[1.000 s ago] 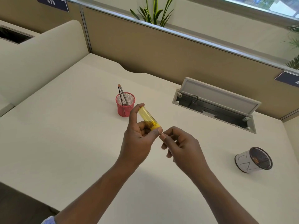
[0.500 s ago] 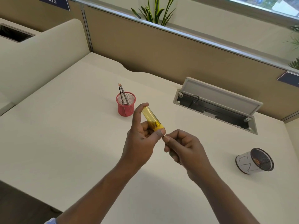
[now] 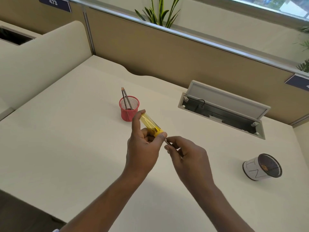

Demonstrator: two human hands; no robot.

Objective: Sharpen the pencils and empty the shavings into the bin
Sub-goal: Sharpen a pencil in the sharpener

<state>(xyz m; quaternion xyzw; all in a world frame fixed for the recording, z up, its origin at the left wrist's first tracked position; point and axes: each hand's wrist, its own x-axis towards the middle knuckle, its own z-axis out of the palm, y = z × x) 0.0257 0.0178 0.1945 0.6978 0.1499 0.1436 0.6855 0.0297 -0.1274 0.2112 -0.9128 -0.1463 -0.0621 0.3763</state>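
The left hand [image 3: 142, 148] had its grip curled round the yellow sharpener [image 3: 148, 122], above the middle of the tabletop [image 3: 66, 139]. The right hand [image 3: 189, 156] pinched a pencil [image 3: 168, 142], its tip at the sharpener's cap. From the hands, the red cup [image 3: 128, 113] stood at 11 o'clock and the bin [image 3: 260, 167] at 4 o'clock.

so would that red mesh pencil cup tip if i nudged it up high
Likely light: the red wire-mesh pencil cup has see-through walls. The two grey pencils lean well above its rim, so a high nudge may tip it. Pushed low, it would probably slide on the smooth white desk.
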